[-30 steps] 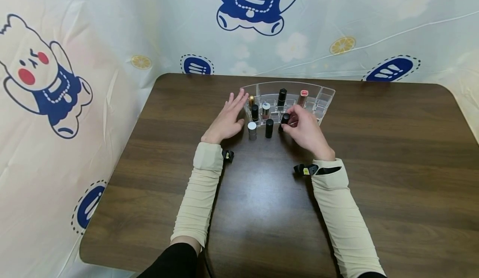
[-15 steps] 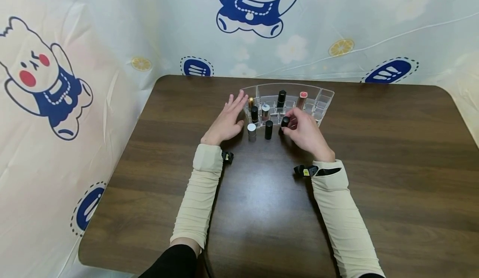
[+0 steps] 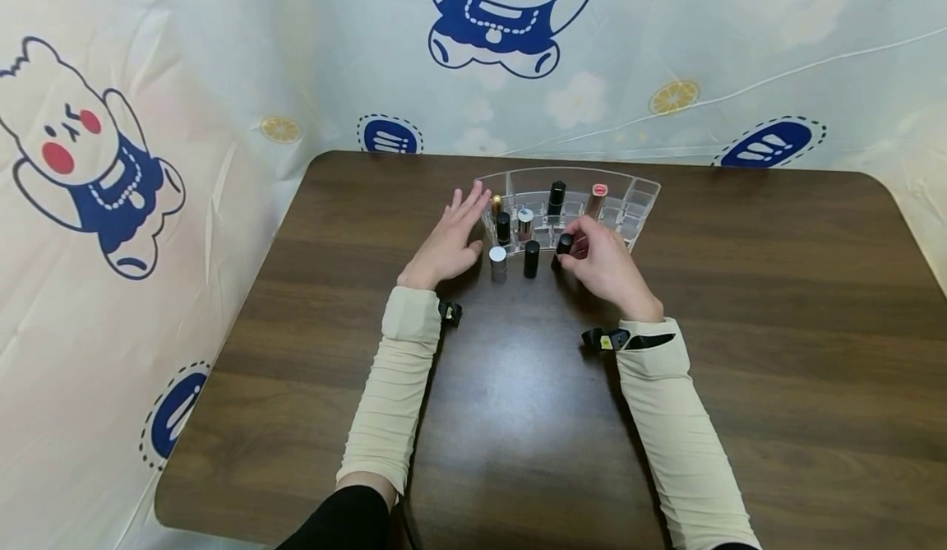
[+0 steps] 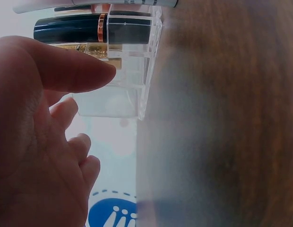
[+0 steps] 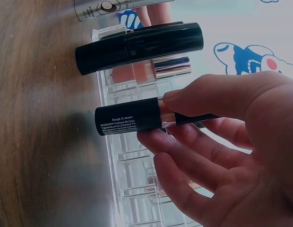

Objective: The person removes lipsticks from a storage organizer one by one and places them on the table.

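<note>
My right hand [image 3: 601,261] pinches an upright black lipstick tube [image 5: 127,116] between thumb and fingers, at the front edge of a clear acrylic organizer [image 3: 644,192]. Small print and a narrow metallic band show on the tube in the right wrist view. My left hand [image 3: 447,242] lies along the organizer's left end with its fingers straight, holding nothing. Its thumb points towards a black tube with a copper band [image 4: 71,28] standing in the organizer. Left of the pinched lipstick, another black tube [image 3: 531,259] and a silver tube with a white top [image 3: 498,264] stand on the table.
Inside the organizer stand a gold-topped tube [image 3: 496,205], a silver-capped tube [image 3: 525,225], a tall black tube [image 3: 556,198] and a pink-topped tube [image 3: 596,201]. Behind the brown wooden table [image 3: 777,328] hangs a printed curtain [image 3: 577,106].
Both hands and the tubes keep their places, the lipstick still pinched. Only the head view has tilted a little, so everything sits slightly lower in it.
</note>
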The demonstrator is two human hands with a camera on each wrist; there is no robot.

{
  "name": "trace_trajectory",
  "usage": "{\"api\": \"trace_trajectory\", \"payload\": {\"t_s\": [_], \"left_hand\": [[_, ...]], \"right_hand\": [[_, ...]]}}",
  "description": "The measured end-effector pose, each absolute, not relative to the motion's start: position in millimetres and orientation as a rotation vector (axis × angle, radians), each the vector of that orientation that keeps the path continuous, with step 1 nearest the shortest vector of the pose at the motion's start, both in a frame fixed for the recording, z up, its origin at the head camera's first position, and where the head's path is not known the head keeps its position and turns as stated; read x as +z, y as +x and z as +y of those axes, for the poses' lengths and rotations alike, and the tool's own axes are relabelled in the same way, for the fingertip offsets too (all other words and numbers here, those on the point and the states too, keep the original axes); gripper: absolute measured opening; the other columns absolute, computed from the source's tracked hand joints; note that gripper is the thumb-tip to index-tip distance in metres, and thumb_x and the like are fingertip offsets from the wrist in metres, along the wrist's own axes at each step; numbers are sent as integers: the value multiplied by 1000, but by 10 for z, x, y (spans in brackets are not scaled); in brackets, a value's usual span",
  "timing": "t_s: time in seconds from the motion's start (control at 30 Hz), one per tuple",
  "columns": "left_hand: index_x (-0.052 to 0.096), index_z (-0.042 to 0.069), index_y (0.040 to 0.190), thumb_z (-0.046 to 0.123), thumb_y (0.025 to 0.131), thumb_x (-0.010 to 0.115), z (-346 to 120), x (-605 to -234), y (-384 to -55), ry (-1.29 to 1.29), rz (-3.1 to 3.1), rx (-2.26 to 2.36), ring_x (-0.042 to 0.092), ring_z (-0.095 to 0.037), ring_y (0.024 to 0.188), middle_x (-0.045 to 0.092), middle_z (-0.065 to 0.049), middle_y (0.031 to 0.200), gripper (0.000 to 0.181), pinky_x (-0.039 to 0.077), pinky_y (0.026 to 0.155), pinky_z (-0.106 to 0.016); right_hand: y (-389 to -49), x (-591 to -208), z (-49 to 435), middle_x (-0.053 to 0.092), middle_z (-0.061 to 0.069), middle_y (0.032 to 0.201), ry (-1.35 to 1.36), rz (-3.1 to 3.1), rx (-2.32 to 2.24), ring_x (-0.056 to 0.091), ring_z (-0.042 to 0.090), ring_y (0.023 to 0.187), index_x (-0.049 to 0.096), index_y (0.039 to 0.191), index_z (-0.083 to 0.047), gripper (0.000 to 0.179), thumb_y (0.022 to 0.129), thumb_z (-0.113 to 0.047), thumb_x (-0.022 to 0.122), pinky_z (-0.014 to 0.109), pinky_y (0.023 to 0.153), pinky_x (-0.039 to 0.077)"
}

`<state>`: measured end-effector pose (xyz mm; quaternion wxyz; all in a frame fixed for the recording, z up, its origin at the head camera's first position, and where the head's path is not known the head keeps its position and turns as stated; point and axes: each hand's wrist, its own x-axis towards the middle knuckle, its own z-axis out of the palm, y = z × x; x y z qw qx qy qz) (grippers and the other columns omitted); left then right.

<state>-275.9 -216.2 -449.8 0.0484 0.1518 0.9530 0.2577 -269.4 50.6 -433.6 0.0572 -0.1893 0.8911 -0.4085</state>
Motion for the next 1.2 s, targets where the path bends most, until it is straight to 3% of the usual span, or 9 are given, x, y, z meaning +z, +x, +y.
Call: {"api": "trace_trajectory", "payload": {"t_s": [1.2], "left_hand": [[6,22,157,7,93,49,-2166,-4523,-2765,459,2909,807,-11,-27,151,-9,7,164,79,1,123,-47]], "right_hand": [[-2706,-4401,499,68,19,102,-608,2708,-1178,67,30,94,57,109,0,26,85,-4,66,43,84,52]]}}
